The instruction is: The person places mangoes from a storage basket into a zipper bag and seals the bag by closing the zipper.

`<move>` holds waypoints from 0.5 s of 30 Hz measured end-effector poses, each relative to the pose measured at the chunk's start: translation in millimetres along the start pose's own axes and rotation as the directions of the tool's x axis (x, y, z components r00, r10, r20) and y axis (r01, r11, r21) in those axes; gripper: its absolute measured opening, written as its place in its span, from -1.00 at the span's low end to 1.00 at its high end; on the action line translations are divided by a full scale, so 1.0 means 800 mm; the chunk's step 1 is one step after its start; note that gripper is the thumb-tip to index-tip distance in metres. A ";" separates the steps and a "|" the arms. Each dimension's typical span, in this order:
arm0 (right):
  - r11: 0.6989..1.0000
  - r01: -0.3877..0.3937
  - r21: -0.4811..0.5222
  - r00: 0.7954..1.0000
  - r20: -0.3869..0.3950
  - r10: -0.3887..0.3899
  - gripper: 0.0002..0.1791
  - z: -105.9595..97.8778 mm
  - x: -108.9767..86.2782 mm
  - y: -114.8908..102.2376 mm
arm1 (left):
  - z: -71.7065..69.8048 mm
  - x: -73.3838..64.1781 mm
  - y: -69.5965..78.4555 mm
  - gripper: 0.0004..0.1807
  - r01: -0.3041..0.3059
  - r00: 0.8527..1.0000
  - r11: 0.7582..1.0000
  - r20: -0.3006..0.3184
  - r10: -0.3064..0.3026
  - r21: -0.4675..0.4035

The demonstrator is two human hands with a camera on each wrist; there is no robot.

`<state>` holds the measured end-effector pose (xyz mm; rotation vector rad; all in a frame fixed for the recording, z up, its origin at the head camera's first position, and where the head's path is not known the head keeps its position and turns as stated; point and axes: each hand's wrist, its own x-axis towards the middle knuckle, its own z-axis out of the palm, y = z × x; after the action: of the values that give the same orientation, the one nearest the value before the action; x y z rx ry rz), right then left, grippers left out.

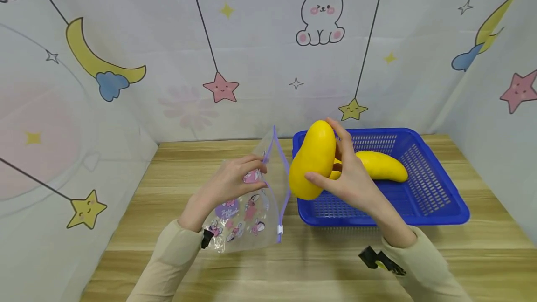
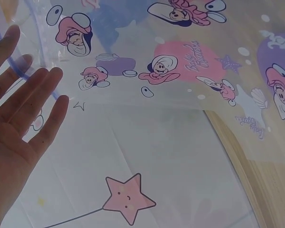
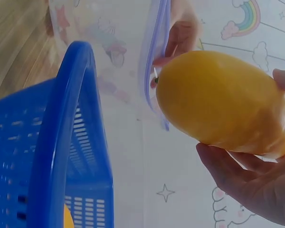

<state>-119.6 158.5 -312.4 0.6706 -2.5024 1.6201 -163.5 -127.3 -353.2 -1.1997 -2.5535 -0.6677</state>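
A yellow mango (image 1: 311,162) is in my right hand (image 1: 354,178), held tilted over the basket's left edge with the thumb on one side and fingers on the other. In the right wrist view its stem end faces the mouth of a clear zip bag (image 1: 247,220) with cartoon prints. My left hand (image 1: 230,178) grips the bag by its purple-edged opening, fingers at the rim and thumb below. The bag's mouth gapes toward the mango, its white slider (image 1: 280,229) at the near end. In the left wrist view the fingertips lie along the purple strip (image 2: 54,95).
A blue plastic basket (image 1: 386,221) stands on the wooden table (image 1: 289,274) at right. Long yellow fruit (image 1: 383,167) lies inside it, partly hidden behind my right hand. A printed cloth backdrop (image 1: 268,45) encloses the table's back and sides.
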 end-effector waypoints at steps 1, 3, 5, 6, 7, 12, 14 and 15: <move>1.000 -0.001 0.007 1.000 -0.001 0.001 0.12 0.003 0.001 -0.001 | 0.000 0.000 0.000 -0.73 0.001 1.000 1.000 0.003 -0.001 -0.001; 1.000 -0.005 0.017 1.000 -0.002 0.005 0.11 0.008 0.004 -0.004 | 0.000 0.001 0.001 -0.72 0.003 1.000 1.000 0.008 -0.003 -0.005; 1.000 -0.007 0.025 1.000 0.002 0.007 0.11 0.012 0.006 -0.006 | -0.001 0.001 0.001 -0.71 0.007 1.000 1.000 0.012 -0.007 -0.008; 1.000 -0.009 0.025 1.000 0.004 0.009 0.11 0.014 0.008 -0.006 | -0.001 0.001 0.002 -0.70 0.010 1.000 1.000 0.014 -0.010 -0.009; 0.999 -0.012 0.030 1.000 0.006 0.012 0.11 0.016 0.009 -0.007 | -0.001 0.002 0.002 -0.70 0.013 1.000 1.000 0.015 -0.013 -0.010; 0.999 -0.028 0.039 1.000 -0.004 0.028 0.12 0.023 0.013 -0.008 | -0.003 0.002 0.004 -0.70 0.017 1.000 1.000 0.017 -0.017 -0.006; 0.999 -0.026 0.047 1.000 -0.008 0.026 0.11 0.025 0.016 -0.006 | -0.004 0.002 0.005 -0.70 0.015 1.000 1.000 0.019 -0.014 -0.006; 0.999 -0.025 0.046 1.000 -0.009 0.026 0.11 0.026 0.016 -0.006 | -0.004 0.002 0.005 -0.70 0.015 1.000 1.000 0.021 -0.015 -0.005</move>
<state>-126.3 134.3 -313.7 0.6369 -2.4838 1.6907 -161.7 -125.7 -348.3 -1.1973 -2.5818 -0.6691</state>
